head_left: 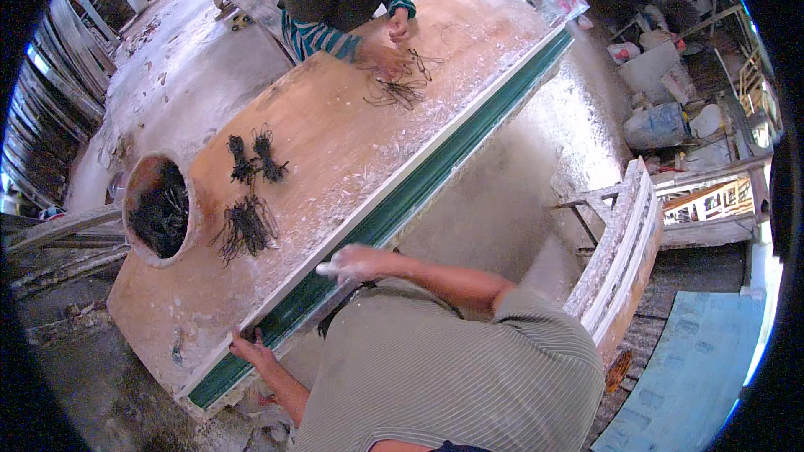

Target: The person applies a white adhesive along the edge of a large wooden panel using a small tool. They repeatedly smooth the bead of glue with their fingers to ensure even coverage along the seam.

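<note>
A long channel-shaped mould (435,177), dark green inside with a pale rim, runs slantwise along the near edge of the table. My left hand (254,351) rests at its near left end, with the fingers apart and touching the rim. Farther along the channel, my right hand (362,263) is over the green surface, its fingers whitened and drawn together. Something small and white shows at the fingertips, but I cannot tell whether it is a held thing or coated fingers.
On the powdery brown table (335,142) lie dark fibre bundles (247,226) beside a round tub (188,201) of dark strands. Across the table, a co-worker's hands (387,54) handle loose strands (400,90). White curved lengths (615,255) stand at the right, near a blue sheet (691,368).
</note>
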Action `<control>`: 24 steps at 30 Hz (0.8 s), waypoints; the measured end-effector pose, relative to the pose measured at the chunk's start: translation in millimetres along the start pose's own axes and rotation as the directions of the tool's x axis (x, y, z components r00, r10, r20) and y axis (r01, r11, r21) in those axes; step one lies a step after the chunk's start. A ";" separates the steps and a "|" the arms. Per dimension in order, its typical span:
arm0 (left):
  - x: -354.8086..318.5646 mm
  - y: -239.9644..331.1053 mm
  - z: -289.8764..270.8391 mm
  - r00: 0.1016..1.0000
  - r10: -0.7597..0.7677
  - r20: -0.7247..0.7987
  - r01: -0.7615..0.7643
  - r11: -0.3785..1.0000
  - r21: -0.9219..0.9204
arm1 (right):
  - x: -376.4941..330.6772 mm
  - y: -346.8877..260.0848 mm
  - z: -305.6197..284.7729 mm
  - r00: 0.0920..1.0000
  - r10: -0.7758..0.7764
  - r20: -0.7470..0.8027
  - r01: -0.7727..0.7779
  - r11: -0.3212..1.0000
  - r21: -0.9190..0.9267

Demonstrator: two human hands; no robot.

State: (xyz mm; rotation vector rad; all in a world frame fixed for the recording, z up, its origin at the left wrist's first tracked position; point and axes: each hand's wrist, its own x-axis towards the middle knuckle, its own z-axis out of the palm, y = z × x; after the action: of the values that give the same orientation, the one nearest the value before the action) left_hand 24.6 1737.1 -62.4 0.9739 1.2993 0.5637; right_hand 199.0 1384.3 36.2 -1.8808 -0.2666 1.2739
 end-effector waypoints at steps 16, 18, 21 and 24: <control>-12.1 -16.0 2.2 0.997 0.067 -0.044 -0.070 0.996 -0.053 | -99.1 301.8 -412.4 0.154 0.422 -0.893 0.164 0.881 0.444; -24.3 -14.1 2.4 0.999 0.041 0.003 -0.040 0.999 -0.019 | -93.8 286.1 -408.3 0.237 0.440 -0.866 0.280 0.823 0.494; -9.7 -17.3 -8.8 0.997 0.054 -0.057 -0.053 0.999 0.005 | -87.8 289.1 -418.5 0.082 0.277 -0.957 -0.056 0.960 0.273; 10.3 -26.7 -45.3 1.000 0.016 0.022 -0.014 0.997 -0.071 | -80.3 302.8 -429.0 0.063 0.154 -0.986 -0.246 0.960 0.134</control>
State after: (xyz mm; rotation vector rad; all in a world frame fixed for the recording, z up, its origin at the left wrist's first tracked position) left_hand -21.1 1744.4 -89.4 0.9298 1.2447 0.6050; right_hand 445.9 925.8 -69.0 -2.4533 0.7678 -0.2137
